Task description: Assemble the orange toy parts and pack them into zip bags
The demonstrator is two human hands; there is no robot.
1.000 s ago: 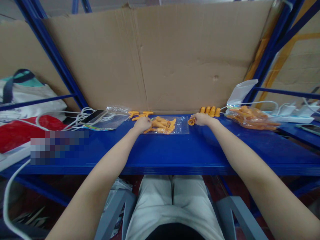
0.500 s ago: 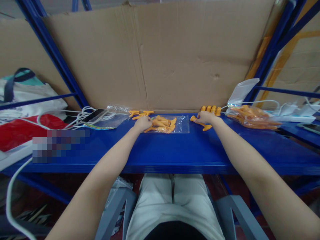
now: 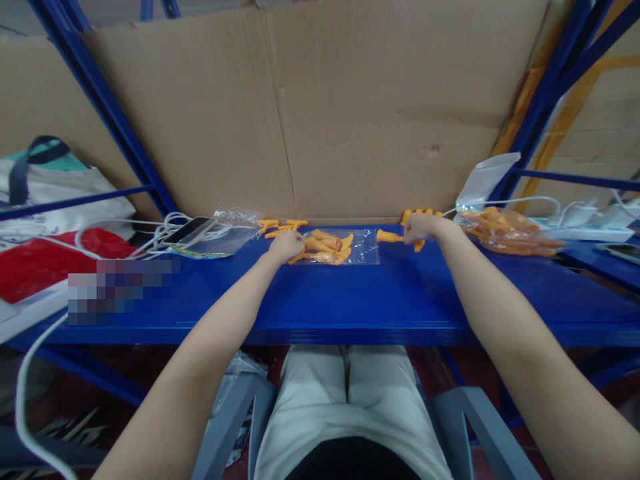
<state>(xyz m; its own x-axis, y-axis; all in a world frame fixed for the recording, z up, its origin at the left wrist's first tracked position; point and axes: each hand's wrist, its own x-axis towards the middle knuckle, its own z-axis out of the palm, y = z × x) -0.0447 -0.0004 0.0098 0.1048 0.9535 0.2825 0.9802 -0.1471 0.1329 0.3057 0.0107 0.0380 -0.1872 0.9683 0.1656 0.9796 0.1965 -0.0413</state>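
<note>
My left hand (image 3: 286, 247) is closed at the left end of a clear plastic bag (image 3: 369, 248), pinching its edge. Several orange plastic pieces (image 3: 323, 243), shaped like flared, branching handles, lie in that bag. To the right of it, my right hand (image 3: 421, 228) has its fingers wrapped round another orange piece (image 3: 390, 237). The wide end of this piece points left, close to the bag; my fingers hide its middle. Behind the right hand stands a row of orange pieces (image 3: 406, 215), partly covered. Beyond the left hand lie a few T-shaped orange pieces (image 3: 295, 224).
A filled bag of orange pieces (image 3: 500, 230) lies at the right, near a white power strip (image 3: 595, 231). On the left are a phone (image 3: 187, 230), white cables (image 3: 160, 235) and a red bag (image 3: 95, 247). Cardboard (image 3: 350, 120) backs the blue table (image 3: 345, 300).
My right hand has shifted slightly right and turned, bringing the orange piece in it nearer to level. The left hand and the bag have stayed in place.
</note>
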